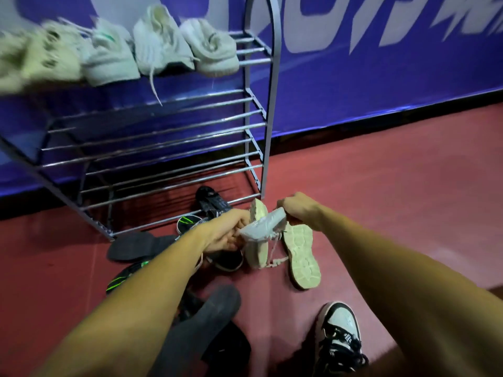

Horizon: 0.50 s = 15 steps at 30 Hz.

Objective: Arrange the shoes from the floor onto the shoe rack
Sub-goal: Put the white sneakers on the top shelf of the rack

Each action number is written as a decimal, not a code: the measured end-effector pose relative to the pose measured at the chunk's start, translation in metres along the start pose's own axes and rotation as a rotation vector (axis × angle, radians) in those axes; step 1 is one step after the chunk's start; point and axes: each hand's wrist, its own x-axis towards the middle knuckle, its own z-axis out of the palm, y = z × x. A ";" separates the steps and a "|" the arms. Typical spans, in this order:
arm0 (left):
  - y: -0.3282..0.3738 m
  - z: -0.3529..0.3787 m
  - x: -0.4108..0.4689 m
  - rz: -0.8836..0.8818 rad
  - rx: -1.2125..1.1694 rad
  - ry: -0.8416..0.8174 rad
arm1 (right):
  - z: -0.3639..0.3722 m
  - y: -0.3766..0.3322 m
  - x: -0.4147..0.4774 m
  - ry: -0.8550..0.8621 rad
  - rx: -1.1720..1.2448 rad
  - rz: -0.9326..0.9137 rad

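Fingers (241,217) of the left hand (226,235) and the right hand (298,210) are gripping the white shoes (261,228) between them, just above the floor (381,213). Pickup is proceeding. The next move is calling for a lift to a free shelf of the shoe rack (253,62), above the fingers.

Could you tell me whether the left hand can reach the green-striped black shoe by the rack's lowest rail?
Probably not yet: the left hand grips the white shoe. Freed, it likely could, since the green-striped shoe lies just beside its wrist.
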 end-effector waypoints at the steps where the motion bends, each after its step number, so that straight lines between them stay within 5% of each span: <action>1: 0.012 -0.003 -0.010 0.038 -0.009 0.027 | -0.005 -0.011 -0.005 -0.002 -0.011 -0.024; 15: 0.141 -0.052 -0.137 0.446 -0.117 0.165 | -0.063 -0.144 -0.075 0.030 0.506 -0.470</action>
